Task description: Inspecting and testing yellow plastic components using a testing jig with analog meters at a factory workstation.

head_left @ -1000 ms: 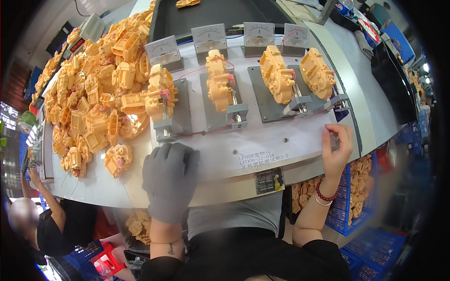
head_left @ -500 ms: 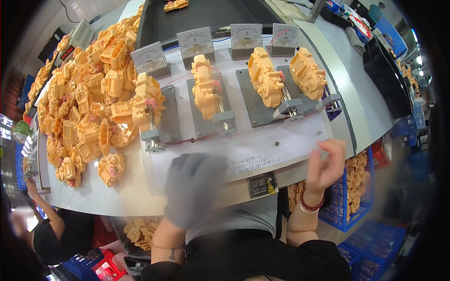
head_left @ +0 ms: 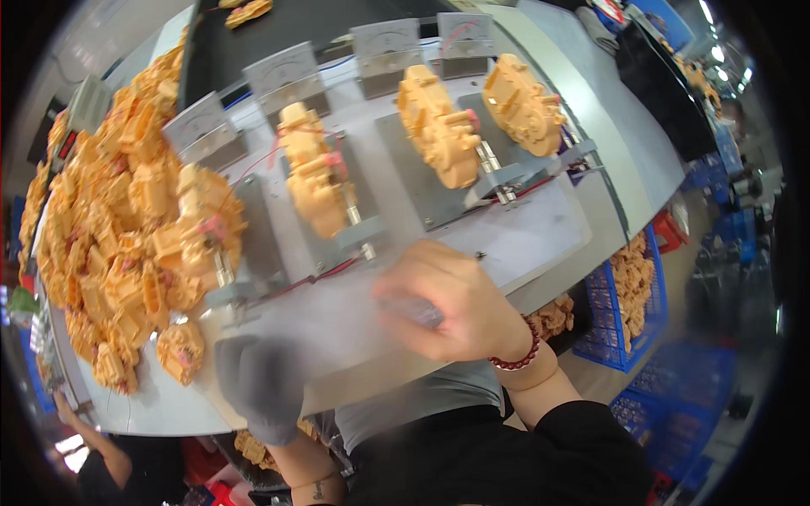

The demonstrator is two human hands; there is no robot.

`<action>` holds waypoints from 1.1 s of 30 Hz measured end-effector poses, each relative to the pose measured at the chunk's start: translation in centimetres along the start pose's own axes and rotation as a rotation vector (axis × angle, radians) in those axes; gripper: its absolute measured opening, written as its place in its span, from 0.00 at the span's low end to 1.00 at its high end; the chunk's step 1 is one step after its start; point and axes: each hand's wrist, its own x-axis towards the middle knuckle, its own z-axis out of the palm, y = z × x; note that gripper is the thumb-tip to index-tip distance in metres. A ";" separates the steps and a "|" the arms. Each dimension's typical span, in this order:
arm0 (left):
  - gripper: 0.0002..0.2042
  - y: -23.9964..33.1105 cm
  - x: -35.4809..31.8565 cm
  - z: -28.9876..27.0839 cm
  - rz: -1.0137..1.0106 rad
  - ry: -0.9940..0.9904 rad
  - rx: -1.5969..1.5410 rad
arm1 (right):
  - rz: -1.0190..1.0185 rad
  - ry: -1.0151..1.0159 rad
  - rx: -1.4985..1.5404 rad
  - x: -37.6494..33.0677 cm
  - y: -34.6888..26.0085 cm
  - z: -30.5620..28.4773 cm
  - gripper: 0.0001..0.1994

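My right hand (head_left: 456, 304), bare, hovers over the front of the white board (head_left: 540, 240). Its fingers curl, with thumb and forefinger apart; the board shows through the gap and I see nothing held. My left hand (head_left: 260, 379), in a grey glove, is smeared by motion at the table's front edge, so its fingers are unclear. A row of yellow plastic gearbox housings sits on grey metal fixtures: one at the left (head_left: 198, 211), another (head_left: 308, 169) beside it, then two more (head_left: 439, 126) (head_left: 523, 105) to the right. Neither hand touches them.
Behind the fixtures stand several needle meters (head_left: 283, 72). At left lies a large heap of yellow housings (head_left: 110, 228), one (head_left: 180, 352) apart near the edge. A black tray (head_left: 312, 25) lies beyond. Blue crates (head_left: 624, 312) stand low at right. Another person's arm (head_left: 97, 434) shows lower left.
My right hand has moved left across the board, and my gloved left hand has moved left and nearer me. The whole view has shifted and tilted. The mounted housings stay on their fixtures.
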 end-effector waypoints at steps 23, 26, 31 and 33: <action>0.11 0.3 -0.2 1.2 -0.068 0.162 -0.153 | 0.013 0.071 0.023 -1.1 0.7 1.1 0.07; 0.11 0.4 -0.2 0.9 -0.049 0.138 -0.080 | 0.008 0.076 0.028 -1.1 0.6 1.2 0.07; 0.11 0.6 0.5 -0.5 -0.100 0.020 -0.167 | -0.015 0.049 0.039 -1.3 0.9 1.4 0.08; 0.11 0.8 0.9 -1.0 -0.135 -0.050 -0.126 | -0.016 0.053 0.032 -1.3 0.9 1.4 0.08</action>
